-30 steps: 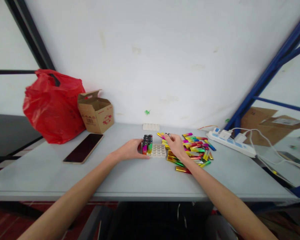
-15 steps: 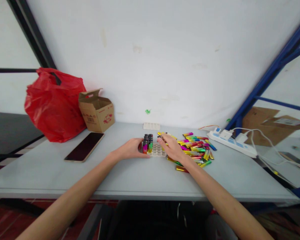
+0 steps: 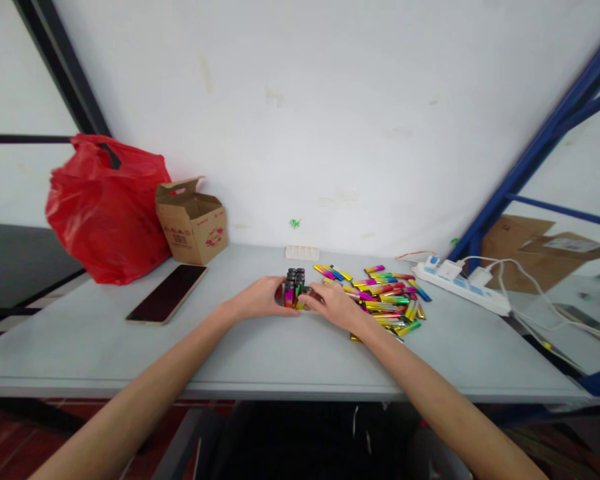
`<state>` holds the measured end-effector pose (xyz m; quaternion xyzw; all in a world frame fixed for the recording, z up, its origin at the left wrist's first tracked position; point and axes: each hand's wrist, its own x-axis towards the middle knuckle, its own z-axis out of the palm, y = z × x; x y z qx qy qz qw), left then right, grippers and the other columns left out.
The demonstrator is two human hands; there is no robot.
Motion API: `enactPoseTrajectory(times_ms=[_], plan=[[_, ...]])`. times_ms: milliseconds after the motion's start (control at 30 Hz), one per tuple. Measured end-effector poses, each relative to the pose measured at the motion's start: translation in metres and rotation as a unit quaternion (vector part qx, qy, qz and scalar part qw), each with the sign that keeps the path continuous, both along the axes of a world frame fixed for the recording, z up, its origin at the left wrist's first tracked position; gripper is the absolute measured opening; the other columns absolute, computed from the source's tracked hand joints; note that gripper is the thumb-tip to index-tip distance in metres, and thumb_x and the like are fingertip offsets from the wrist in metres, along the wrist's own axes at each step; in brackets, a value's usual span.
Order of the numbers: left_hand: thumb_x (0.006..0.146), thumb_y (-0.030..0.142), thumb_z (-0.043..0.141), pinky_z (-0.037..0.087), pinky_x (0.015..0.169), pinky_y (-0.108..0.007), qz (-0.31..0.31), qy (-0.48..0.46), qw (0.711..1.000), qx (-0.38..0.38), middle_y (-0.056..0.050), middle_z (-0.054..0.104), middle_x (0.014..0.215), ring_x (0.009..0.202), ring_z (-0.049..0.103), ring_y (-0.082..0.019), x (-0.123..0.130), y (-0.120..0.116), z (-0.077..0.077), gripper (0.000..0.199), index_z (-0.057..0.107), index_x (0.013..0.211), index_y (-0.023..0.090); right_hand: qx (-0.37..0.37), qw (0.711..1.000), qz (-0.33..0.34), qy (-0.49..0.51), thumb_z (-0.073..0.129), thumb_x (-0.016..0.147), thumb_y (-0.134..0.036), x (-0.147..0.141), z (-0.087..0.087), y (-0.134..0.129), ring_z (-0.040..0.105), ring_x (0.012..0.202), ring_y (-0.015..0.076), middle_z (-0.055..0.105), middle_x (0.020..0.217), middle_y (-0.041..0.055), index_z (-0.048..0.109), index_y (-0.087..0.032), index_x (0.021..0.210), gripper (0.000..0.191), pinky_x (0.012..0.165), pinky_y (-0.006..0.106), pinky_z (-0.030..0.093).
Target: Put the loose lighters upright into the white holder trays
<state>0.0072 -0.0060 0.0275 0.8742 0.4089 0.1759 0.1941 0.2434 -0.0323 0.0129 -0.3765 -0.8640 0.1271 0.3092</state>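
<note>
In the middle of the frame, the left hand (image 3: 265, 298) curls its fingers around standing lighters (image 3: 294, 287); the right hand's (image 3: 335, 305) fingers pinch another lighter (image 3: 307, 290); a bump could tip some over.

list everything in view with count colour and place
wall: one, white, behind the table
table: one, pale grey, across the middle
bag: one, red, far left
box: one, brown, right of bag
phone: one, dark screen, before box
tray: one, off-white, by the wall
standing lighters: several, multicoloured with black tops, centre
loose lighters: many, metallic multicoloured, right of centre
power strip: one, white, right
cardboard: count unclear, brown, far right
frame: one, blue, right
post: one, black, upper left
left hand: one, bare, left of standing lighters
right hand: one, bare, right of them
</note>
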Motion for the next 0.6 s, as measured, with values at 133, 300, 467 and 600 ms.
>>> enactPoseTrajectory(times_ms=[133,300,467,600], plan=[[0.069,0.067,0.077,0.038,0.061,-0.028,-0.002,-0.004,1.000,-0.002,-0.002,0.070,0.082,0.070,0.061,-0.020,0.000,-0.001,0.001,0.057,0.066,0.097,0.019,0.061,0.996,-0.020,-0.062,0.046,0.105,-0.057,-0.008,0.000,-0.002,0.061,0.072,0.0195,0.072,0.084,0.0077,0.064,-0.021,0.085,0.045,0.067,0.031,0.039],[0.070,0.070,0.075,0.039,0.061,-0.029,0.001,0.001,1.000,-0.004,-0.002,0.069,0.081,0.069,0.060,-0.021,-0.001,-0.001,0.001,0.059,0.066,0.097,0.018,0.066,0.993,-0.043,-0.087,0.044,0.106,-0.055,-0.001,0.008,-0.001,0.061,0.074,0.0193,0.069,0.081,0.0051,0.065,-0.022,0.084,0.044,0.071,0.030,0.040],[0.066,0.073,0.076,0.044,0.067,-0.032,0.023,0.020,0.999,0.035,-0.006,0.070,0.088,0.075,0.062,-0.024,-0.004,0.003,-0.001,0.061,0.065,0.091,0.019,0.066,0.985,-0.139,-0.077,0.040,0.109,-0.044,0.048,0.016,0.019,0.064,0.090,0.0233,0.071,0.095,0.0084,0.066,-0.022,0.099,0.036,0.084,0.034,0.045],[0.063,0.073,0.077,0.045,0.068,-0.033,0.036,0.023,0.999,0.025,-0.006,0.070,0.089,0.077,0.062,-0.025,-0.006,0.005,0.000,0.060,0.065,0.087,0.019,0.064,0.951,-0.262,-0.154,0.050,0.102,-0.025,0.106,0.015,0.052,0.063,0.108,0.0290,0.070,0.112,0.0160,0.070,-0.018,0.112,0.023,0.098,0.040,0.046]])
